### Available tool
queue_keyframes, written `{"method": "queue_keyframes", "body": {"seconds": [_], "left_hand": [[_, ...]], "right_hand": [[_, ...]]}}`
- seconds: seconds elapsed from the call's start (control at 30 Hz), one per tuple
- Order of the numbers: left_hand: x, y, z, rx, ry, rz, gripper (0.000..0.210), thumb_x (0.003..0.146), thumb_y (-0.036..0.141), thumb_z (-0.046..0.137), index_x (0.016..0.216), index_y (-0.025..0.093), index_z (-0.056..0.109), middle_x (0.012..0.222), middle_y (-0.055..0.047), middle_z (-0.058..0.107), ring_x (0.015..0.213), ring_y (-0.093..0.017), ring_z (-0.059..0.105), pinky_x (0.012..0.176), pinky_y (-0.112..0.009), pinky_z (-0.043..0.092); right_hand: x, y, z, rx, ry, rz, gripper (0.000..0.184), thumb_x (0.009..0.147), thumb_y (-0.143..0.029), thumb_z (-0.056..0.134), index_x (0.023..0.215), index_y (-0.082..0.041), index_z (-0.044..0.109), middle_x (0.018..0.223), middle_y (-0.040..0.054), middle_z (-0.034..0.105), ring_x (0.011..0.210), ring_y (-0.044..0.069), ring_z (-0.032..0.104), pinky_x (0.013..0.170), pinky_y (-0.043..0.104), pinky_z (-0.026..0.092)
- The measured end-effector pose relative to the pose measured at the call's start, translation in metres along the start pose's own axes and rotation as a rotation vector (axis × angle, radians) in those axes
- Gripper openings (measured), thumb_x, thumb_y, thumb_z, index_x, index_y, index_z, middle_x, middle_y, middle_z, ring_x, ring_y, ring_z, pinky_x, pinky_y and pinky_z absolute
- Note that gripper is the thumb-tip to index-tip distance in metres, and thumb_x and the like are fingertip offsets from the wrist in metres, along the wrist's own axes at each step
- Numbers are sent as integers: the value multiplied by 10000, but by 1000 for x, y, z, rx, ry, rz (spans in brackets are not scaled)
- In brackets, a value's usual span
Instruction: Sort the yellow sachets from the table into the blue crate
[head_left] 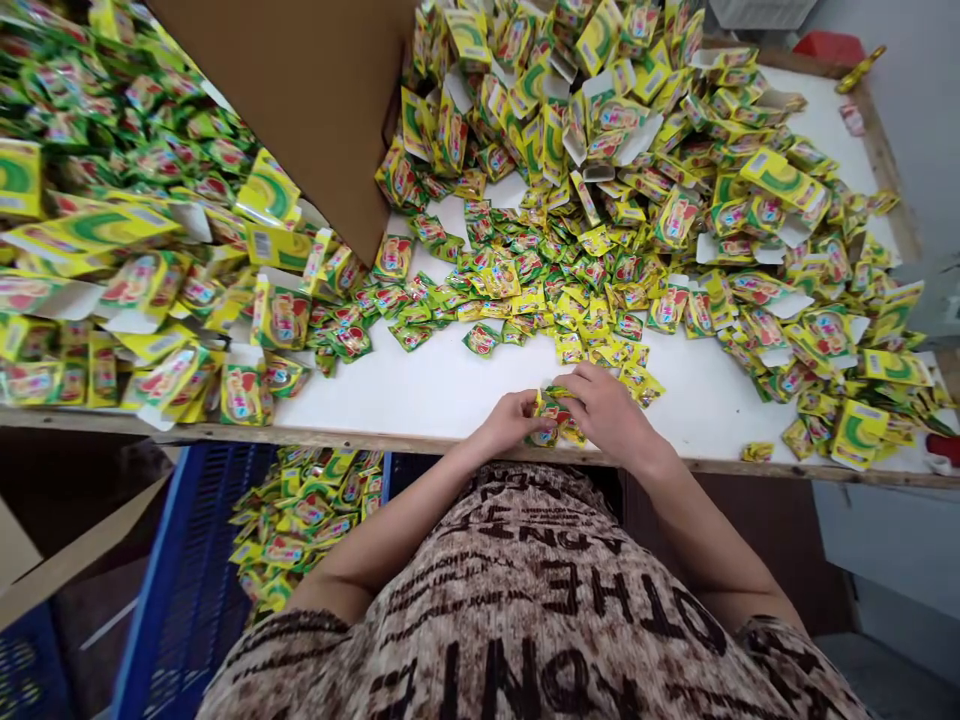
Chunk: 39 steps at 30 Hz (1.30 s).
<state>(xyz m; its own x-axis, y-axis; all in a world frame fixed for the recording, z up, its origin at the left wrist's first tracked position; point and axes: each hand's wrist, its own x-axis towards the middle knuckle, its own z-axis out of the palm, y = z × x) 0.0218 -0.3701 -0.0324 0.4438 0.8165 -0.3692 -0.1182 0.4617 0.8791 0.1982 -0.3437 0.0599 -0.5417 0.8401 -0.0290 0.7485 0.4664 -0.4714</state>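
Observation:
At the front edge of the white table, my left hand is closed on the left side of a small yellow-and-green carton with red print. My right hand pinches a small candy packet at the carton's top, its fingers partly covering both. Just beyond my hands lie loose yellow packets and green packets. Which end of the carton faces me is hidden by my fingers.
Open-flapped cartons are heaped at the back and right, more cartons at the left. A brown cardboard sheet stands upright between the heaps. Below the wooden table edge, a blue crate holds filled-looking cartons or packets.

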Motion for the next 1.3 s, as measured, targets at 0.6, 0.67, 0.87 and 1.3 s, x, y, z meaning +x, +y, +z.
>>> {"method": "queue_keyframes", "body": {"seconds": [0.6, 0.67, 0.87, 1.3], "left_hand": [[-15, 3, -3, 155, -1, 89, 371, 709, 424, 784, 957, 160, 708, 812, -17, 688, 854, -210, 611, 800, -311, 493], [-15, 4, -3, 187, 1, 78, 363, 704, 440, 783, 924, 160, 710, 798, -16, 684, 858, -215, 606, 800, -313, 491], [-15, 3, -3, 97, -49, 105, 374, 755, 425, 737, 1011, 156, 694, 933, -34, 708, 887, -199, 609, 841, -309, 475], [-23, 14, -2, 15, -5, 43, 461, 915, 551, 529, 1101, 171, 712, 1129, -70, 729, 1116, -233, 625, 1044, -363, 441]], "right_hand": [[0, 13, 14, 86, -56, -188, 151, 899, -262, 649, 817, -236, 774, 1214, 122, 640, 1169, 299, 471, 982, 519, 444], [-4, 15, 22, 107, -124, -194, 149, 874, -329, 690, 809, -222, 771, 1220, 132, 634, 1188, 304, 470, 992, 525, 446], [-20, 25, 24, 308, 73, -100, 171, 892, -336, 675, 1029, -265, 749, 1181, 98, 659, 1124, 257, 575, 1000, 478, 456], [-30, 11, 45, 869, 304, 352, 213, 859, -360, 690, 1039, -256, 738, 1012, 50, 698, 922, 197, 642, 807, 350, 538]]}}
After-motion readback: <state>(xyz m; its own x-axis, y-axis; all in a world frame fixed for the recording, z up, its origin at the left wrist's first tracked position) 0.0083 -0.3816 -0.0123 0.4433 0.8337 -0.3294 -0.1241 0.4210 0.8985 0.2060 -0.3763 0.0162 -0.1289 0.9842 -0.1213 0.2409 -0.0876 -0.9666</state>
